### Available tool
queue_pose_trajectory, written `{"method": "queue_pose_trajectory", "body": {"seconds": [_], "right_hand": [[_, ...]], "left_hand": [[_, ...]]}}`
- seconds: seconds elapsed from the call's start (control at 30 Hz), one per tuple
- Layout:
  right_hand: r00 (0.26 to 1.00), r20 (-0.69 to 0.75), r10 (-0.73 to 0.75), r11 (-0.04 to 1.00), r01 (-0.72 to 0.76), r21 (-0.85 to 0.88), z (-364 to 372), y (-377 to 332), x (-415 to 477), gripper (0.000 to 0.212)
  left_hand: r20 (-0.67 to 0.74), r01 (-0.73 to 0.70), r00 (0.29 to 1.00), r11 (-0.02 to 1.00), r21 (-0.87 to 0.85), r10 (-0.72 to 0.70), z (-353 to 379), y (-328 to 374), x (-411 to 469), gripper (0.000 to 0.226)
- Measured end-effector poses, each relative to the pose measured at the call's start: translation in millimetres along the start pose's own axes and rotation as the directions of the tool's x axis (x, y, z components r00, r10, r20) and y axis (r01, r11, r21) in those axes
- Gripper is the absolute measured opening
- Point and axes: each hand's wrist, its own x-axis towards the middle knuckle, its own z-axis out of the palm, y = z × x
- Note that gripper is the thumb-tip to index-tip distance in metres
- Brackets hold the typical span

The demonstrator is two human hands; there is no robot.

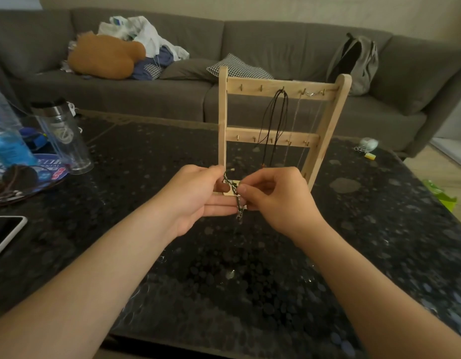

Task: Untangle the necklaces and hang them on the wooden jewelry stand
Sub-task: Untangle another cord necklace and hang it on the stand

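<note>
A wooden jewelry stand [273, 86] stands on the dark table, with two hooked crossbars. A black cord necklace [274, 120] hangs from a top hook, and thin silver chains [298, 125] hang to its right. In front of the stand's base my left hand [198, 195] and my right hand [278, 198] hold a braided green-and-white necklace [236, 195] between them. The left pinches its upper end with thumb and forefinger; the right pinches it lower down. Its loose end dangles below my fingers.
A clear tumbler [63, 136], blue bottle [6, 136] and dark corded jewelry [11, 185] sit at the table's left, with a phone [4, 234] near the left edge. Small items [366, 149] lie at the far right. A grey sofa [276, 42] with clothes and a backpack is behind.
</note>
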Motion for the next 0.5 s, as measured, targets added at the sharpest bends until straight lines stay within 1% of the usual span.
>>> {"method": "queue_pose_trajectory", "body": {"seconds": [0.07,0.13,0.2,0.27,0.33,0.5], "right_hand": [[0.999,0.040,-0.027,0.997,0.030,-0.070,2.4,0.2,-0.7,0.008],[0.997,0.045,-0.057,0.992,0.062,-0.114,4.0,-2.0,-1.8,0.010],[0.997,0.011,-0.073,0.993,0.074,-0.092,4.4,-3.9,-1.5,0.010],[0.996,0.011,-0.085,0.994,0.085,-0.075,3.7,-5.2,-1.3,0.010],[0.994,0.014,-0.110,0.989,0.111,-0.098,3.6,-6.1,-2.1,0.011],[0.990,-0.041,-0.133,0.986,0.128,-0.107,2.7,-6.9,-2.9,0.009]], "left_hand": [[0.020,0.009,1.000,1.000,0.021,-0.010,0.0,0.2,0.2,0.027],[0.023,0.012,1.000,1.000,0.028,-0.013,-0.6,-0.1,0.5,0.029],[0.014,0.016,1.000,1.000,0.021,-0.016,-1.3,-0.1,0.6,0.027],[0.019,0.021,1.000,1.000,0.023,-0.021,-2.1,-0.8,1.1,0.029],[0.030,0.031,0.999,0.999,0.015,-0.032,-2.8,-1.5,1.6,0.030],[0.067,0.060,0.996,0.998,-0.026,-0.059,-4.2,1.3,1.3,0.029]]}}
